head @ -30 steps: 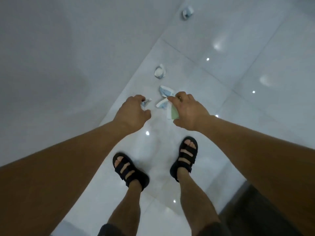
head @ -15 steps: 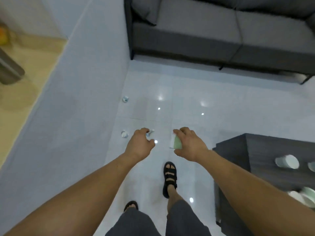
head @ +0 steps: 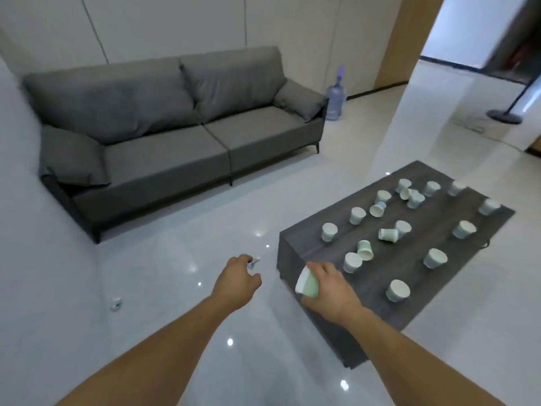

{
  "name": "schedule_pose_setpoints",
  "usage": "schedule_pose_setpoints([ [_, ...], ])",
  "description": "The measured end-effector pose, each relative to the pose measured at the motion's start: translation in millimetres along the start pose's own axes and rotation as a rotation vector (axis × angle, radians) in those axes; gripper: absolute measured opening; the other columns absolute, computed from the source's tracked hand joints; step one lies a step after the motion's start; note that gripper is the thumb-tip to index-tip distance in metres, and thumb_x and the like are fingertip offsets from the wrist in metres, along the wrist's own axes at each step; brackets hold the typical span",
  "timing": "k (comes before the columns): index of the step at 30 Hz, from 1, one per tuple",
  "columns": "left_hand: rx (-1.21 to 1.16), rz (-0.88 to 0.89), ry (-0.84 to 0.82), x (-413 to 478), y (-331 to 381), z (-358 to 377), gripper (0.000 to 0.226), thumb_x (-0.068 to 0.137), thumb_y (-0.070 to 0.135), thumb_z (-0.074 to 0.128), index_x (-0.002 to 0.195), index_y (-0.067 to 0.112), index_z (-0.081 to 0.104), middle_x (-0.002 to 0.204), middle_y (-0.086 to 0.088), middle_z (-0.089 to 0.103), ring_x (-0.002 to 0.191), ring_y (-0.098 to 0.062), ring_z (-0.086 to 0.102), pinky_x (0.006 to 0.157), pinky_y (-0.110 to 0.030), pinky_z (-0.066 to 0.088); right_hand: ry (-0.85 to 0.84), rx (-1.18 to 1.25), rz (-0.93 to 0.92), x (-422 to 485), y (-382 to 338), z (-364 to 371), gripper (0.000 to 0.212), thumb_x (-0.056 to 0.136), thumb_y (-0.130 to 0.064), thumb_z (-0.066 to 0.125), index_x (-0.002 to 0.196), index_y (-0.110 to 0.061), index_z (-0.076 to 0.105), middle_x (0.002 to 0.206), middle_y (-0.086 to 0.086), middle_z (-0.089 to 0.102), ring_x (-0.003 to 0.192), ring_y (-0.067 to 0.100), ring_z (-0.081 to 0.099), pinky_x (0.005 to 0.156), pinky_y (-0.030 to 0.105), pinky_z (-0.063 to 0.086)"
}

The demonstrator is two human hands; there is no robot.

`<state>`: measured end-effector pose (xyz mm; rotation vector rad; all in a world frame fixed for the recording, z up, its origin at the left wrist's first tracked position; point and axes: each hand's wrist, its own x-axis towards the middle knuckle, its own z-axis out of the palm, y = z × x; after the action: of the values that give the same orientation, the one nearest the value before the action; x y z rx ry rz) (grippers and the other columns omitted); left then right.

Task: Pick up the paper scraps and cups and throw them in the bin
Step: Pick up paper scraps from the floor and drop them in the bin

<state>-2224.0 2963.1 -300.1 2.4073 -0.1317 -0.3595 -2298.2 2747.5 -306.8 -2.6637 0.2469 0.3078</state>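
I see a glossy white tiled floor (head: 164, 276) which mirrors the ceiling lights. The long grey sofa (head: 164, 136) looks like matt woven cloth. The low dark table (head: 415, 265) has a matt wood grain. The pale green cup (head: 307, 284) in my right hand (head: 330, 291) seems paper (smooth, slightly shiny).

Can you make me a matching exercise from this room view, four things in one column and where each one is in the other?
Things:
1. green cup
2. paper scrap
3. crumpled scrap
4. water bottle

Places:
A. on the floor by the wall
B. in the left hand
C. beside the sofa's end
D. in the right hand

Pairs: 1-D, 2-B, 3-A, 4-C
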Motion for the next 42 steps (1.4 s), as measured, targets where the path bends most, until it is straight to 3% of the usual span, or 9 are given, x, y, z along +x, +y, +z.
schedule_pose_setpoints([
  [9, 0.152, 0.375, -0.205, -20, 242, 165, 0.028, 0.085, 0.027, 0.056, 0.113, 0.021, 0.056, 0.109, -0.004, 0.055, 0.085, -0.022, 0.062, 0.071, -0.035, 0.053, 0.250, 0.084, 0.336, -120, 244, -109, 0.083, 0.079, -0.042, 0.066, 0.150, -0.027, 0.024, 0.144, -0.002, 0.030, 0.128, 0.022, 0.037, 0.102, 0.034, 0.040],
  [12, 0.158, 0.459, -0.286, -38, 310, 233, 0.034, 0.083, 0.028, 0.058, 0.117, 0.023, 0.055, 0.115, 0.001, 0.051, 0.087, -0.020, 0.062, 0.071, -0.034, 0.054, 0.301, 0.089, 0.427, -163, 312, -135, 0.083, 0.080, -0.043, 0.067, 0.150, -0.027, 0.025, 0.144, 0.000, 0.031, 0.127, 0.023, 0.037, 0.099, 0.035, 0.041],
  [15, 0.197, 0.533, -0.369, -53, 360, 293, 0.040, 0.084, 0.029, 0.061, 0.123, 0.021, 0.054, 0.117, -0.001, 0.050, 0.095, -0.017, 0.057, 0.080, -0.031, 0.049, 0.335, 0.091, 0.484, -199, 369, -153, 0.082, 0.080, -0.043, 0.066, 0.149, -0.028, 0.025, 0.143, -0.001, 0.031, 0.126, 0.022, 0.037, 0.096, 0.033, 0.042],
  [20, 0.258, 0.647, -0.472, -57, 427, 367, 0.015, 0.080, 0.021, 0.061, 0.094, 0.015, 0.058, 0.085, 0.000, 0.054, 0.069, -0.016, 0.052, 0.063, -0.028, 0.044, 0.352, 0.132, 0.615, -232, 450, -168, 0.080, 0.082, -0.042, 0.063, 0.149, -0.027, 0.023, 0.144, -0.001, 0.029, 0.126, 0.022, 0.036, 0.097, 0.034, 0.043],
  [26, 0.256, 0.710, -0.580, -24, 522, 465, 0.029, 0.082, 0.020, 0.059, 0.109, 0.010, 0.059, 0.092, -0.002, 0.057, 0.063, -0.010, 0.052, 0.043, -0.014, 0.031, 0.407, 0.178, 0.753, -231, 541, -196, 0.078, 0.081, -0.042, 0.062, 0.148, -0.028, 0.025, 0.144, -0.003, 0.029, 0.126, 0.020, 0.036, 0.097, 0.032, 0.043],
  [30, 0.218, 0.798, -0.700, -15, 593, 531, 0.036, 0.085, 0.026, 0.061, 0.119, 0.017, 0.056, 0.111, 0.000, 0.055, 0.081, -0.013, 0.057, 0.061, -0.022, 0.044, 0.437, 0.197, 0.882, -230, 605, -226, 0.079, 0.081, -0.043, 0.063, 0.149, -0.028, 0.024, 0.144, -0.004, 0.028, 0.126, 0.019, 0.036, 0.096, 0.030, 0.042],
  [32, 0.248, 0.857, -0.738, -10, 629, 559, 0.041, 0.086, 0.029, 0.060, 0.125, 0.018, 0.053, 0.119, -0.003, 0.052, 0.087, -0.015, 0.055, 0.069, -0.024, 0.043, 0.454, 0.217, 0.939, -230, 633, -241, 0.080, 0.082, -0.044, 0.063, 0.149, -0.028, 0.024, 0.144, -0.004, 0.028, 0.126, 0.019, 0.036, 0.096, 0.029, 0.043],
  [39, 0.323, 0.992, -0.834, -11, 745, 657, 0.046, 0.088, 0.029, 0.058, 0.131, 0.016, 0.049, 0.126, -0.006, 0.049, 0.102, -0.020, 0.056, 0.082, -0.025, 0.043, 0.480, 0.251, 1.079, -248, 737, -283, 0.080, 0.082, -0.045, 0.063, 0.150, -0.028, 0.024, 0.144, -0.004, 0.028, 0.126, 0.020, 0.037, 0.098, 0.030, 0.043],
  [42, 0.332, 1.031, -0.867, -19, 799, 714, 0.045, 0.087, 0.028, 0.058, 0.130, 0.017, 0.050, 0.123, -0.006, 0.049, 0.097, -0.018, 0.056, 0.080, -0.025, 0.045, 0.517, 0.278, 1.115, -263, 801, -302, 0.081, 0.082, -0.045, 0.064, 0.150, -0.028, 0.024, 0.144, -0.004, 0.028, 0.125, 0.019, 0.037, 0.098, 0.030, 0.042],
])
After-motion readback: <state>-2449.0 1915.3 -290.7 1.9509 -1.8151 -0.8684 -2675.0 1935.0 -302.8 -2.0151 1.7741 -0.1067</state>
